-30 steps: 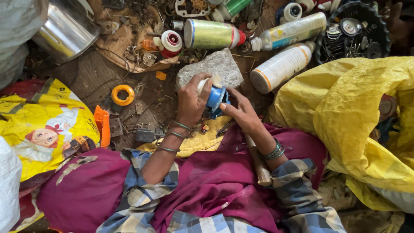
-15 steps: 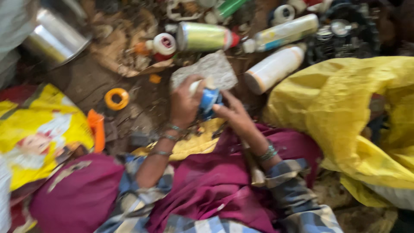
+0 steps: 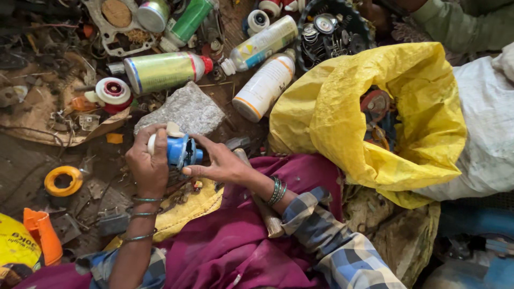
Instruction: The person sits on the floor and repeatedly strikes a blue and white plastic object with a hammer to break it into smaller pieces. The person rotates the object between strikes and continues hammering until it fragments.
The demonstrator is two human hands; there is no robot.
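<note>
dirt floor holds grey stone, spray cans, yellow sack.

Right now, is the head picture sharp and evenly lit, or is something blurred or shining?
Head view: sharp and evenly lit, with no motion blur on the left hand, right hand or blue and white part. Only soft shadows; mild sheen on the yellow sack and green spray can.

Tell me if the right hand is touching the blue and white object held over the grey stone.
Touching. The head view shows the right hand with fingertips pressed on the blue object, which the left hand grips from the other side.
</note>
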